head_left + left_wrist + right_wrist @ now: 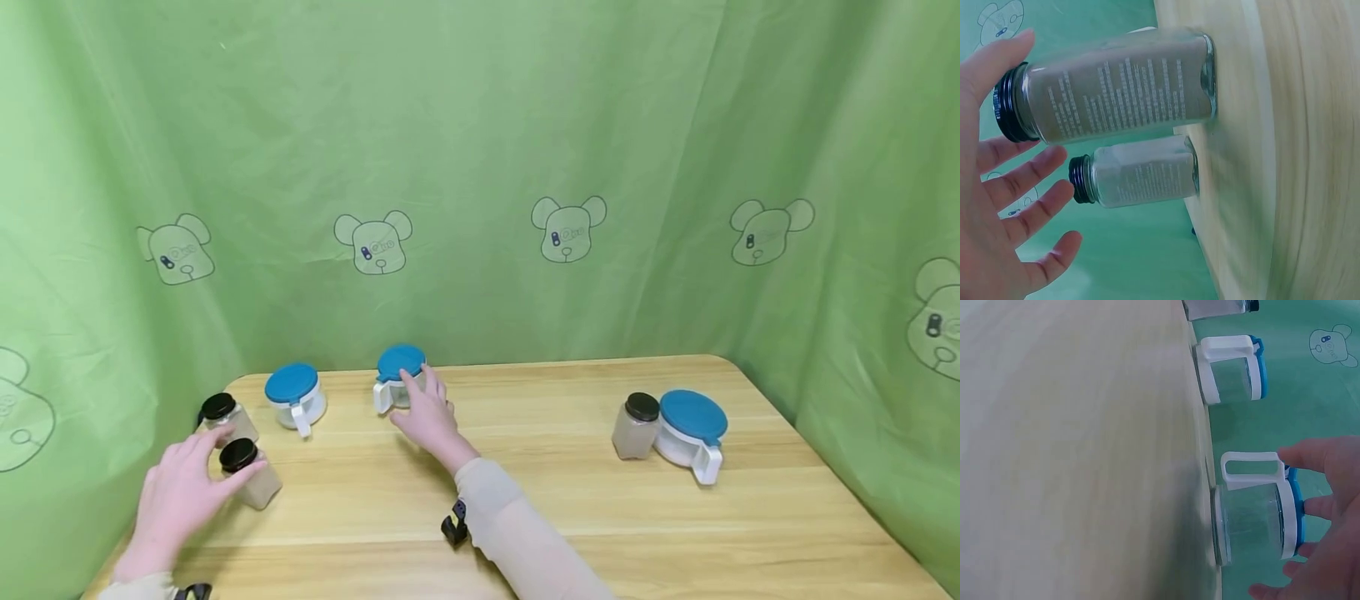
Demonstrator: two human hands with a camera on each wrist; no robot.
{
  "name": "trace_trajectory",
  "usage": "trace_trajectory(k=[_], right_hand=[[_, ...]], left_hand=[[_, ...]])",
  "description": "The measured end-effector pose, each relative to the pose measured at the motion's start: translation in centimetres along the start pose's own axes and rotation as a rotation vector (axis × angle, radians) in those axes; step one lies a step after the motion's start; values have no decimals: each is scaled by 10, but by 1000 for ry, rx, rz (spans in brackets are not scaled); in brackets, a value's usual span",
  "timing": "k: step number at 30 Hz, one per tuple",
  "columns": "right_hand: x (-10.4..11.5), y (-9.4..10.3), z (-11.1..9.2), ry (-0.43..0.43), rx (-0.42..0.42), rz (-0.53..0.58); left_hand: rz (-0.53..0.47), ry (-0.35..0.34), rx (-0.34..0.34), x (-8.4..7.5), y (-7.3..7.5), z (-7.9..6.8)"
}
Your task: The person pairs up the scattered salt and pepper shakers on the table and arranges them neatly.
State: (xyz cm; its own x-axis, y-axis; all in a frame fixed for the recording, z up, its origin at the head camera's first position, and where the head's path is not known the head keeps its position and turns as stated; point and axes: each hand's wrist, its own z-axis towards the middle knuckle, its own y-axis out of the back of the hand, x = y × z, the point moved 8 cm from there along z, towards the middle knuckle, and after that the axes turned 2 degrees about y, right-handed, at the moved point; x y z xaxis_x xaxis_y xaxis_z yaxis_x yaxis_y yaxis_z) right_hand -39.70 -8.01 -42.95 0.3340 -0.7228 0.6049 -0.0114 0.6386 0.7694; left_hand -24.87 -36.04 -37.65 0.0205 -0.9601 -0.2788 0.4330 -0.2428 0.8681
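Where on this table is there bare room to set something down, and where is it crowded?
The widest free patch of tabletop lies between the right hand and sleeve and the right-end bottle, continuing in front of that bottle and its neighbouring jar. Crowded: the left end, where the left hand, nearer bottle, farther bottle and left-end jar bunch together.

Your head view is bright and softly lit, the curtain paler toward the left. Your wrist views look dimmer and cooler, with soft-edged shadows on the table and the jar's fine print too blurred to read.
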Motion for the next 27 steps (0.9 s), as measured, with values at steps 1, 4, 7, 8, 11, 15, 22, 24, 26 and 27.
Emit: trace_trajectory(k=[1, 4, 7, 8, 11, 15, 22, 24, 26, 27], right_hand=[[0, 0, 0, 5, 3, -38], [1, 1, 0, 23, 18, -122], [0, 4, 0, 49, 20, -175], [0, 5, 0, 55, 21, -181], [-3, 7, 0, 67, 18, -190], [-6, 10, 1, 73, 7, -151], [-11, 8, 3, 56, -12, -83], [-11, 7, 4, 55, -31, -48], [-10, 6, 5, 50, -52, -3], [-10, 5, 5, 40, -61, 20]], left_hand=[[0, 4, 10, 2, -1, 0], [-2, 18, 36, 7, -2, -2], [-8, 21, 43, 11, -2, -2], [-9, 19, 43, 12, -2, -2], [-17, 7, 43, 13, -3, -1], [-22, 5, 61, 15, -6, 0], [-28, 12, 103, 17, -10, 0], [-25, 18, 117, 17, -11, 0], [-15, 19, 123, 17, -12, 0], [-10, 20, 128, 17, -12, 0]])
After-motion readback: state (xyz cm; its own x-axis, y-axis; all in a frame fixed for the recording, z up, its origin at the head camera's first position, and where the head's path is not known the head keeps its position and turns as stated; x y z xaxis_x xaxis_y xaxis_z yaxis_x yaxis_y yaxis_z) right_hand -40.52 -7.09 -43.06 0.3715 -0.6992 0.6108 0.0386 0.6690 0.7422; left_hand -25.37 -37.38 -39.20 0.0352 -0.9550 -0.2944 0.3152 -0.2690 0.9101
